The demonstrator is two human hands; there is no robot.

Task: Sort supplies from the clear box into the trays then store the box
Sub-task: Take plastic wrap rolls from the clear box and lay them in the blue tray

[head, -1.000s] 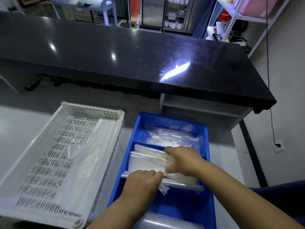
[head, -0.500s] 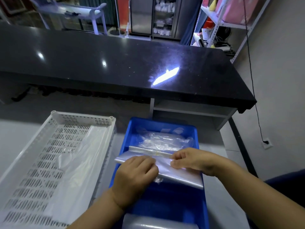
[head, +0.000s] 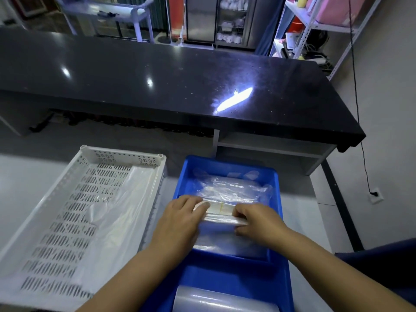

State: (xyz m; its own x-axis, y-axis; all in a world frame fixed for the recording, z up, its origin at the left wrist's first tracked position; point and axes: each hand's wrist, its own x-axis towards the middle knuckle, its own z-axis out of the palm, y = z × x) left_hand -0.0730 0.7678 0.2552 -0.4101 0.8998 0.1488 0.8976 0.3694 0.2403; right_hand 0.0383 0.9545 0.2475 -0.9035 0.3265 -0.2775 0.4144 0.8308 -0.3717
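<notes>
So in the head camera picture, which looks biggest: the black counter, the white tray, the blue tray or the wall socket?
As they appear in the head view:
1. black counter
2. white tray and blue tray look much alike; the blue one runs off the frame, so I won't rank them.
3. wall socket, though it lies farther off.

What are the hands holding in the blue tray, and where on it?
Both hands are on a folded stack of clear plastic bags in the blue tray: left hand on its left end, right hand on its right end.
</notes>
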